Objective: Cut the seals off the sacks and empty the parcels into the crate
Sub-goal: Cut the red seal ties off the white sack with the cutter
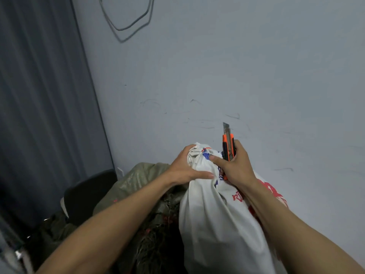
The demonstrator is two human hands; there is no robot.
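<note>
Sack (217,224), white with red print, stands upright closest to me. I see left hand (183,171) gripping its bunched neck beside the red seal (204,149); right hand (237,167) wrapped round orange knife (229,145), blade up, forefinger on the neck. Green sack (142,178) and black object (87,192) behind left. Grey wall (237,76) beyond, curtain (39,95) left, cable loop (128,22) high.

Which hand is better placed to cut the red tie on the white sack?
Right. The right hand holds the utility knife, blade out, beside the red tie; the left hand grips the neck of the white sack.
</note>
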